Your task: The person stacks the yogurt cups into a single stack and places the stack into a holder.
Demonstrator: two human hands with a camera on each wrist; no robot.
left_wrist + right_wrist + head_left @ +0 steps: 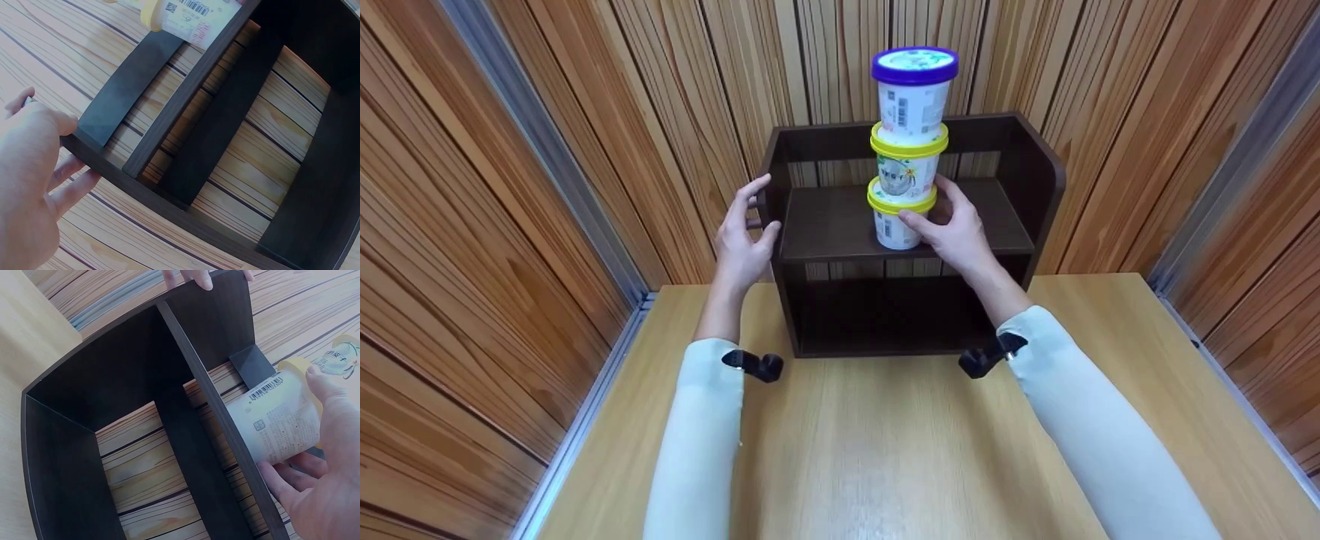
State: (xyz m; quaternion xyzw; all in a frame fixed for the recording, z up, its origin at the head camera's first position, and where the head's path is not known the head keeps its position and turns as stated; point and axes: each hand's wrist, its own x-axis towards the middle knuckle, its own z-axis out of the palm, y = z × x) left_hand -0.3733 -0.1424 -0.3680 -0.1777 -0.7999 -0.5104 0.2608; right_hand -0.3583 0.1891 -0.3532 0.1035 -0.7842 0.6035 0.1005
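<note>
Three white paper tubs with printed labels stand stacked on the upper board of a dark brown desktop shelf [840, 217]. The top tub [913, 109] has a purple lid; the middle tub [901, 176] and bottom tub [894, 231] have yellow lids. My right hand [958, 229] grips the bottom tub from the right, thumb near its lid rim and fingers around the far side, as the right wrist view shows. My left hand [746, 238] holds the shelf's left side panel, thumb at the front edge and other fingers along the outside.
The shelf stands on a light wooden table [855, 450], against a wood-plank back wall [720, 82]. Below the upper board is an open lower compartment [885, 315]. Plank walls with metal edge strips rise at both sides. Black wrist cameras [757, 365] sit on the sleeves.
</note>
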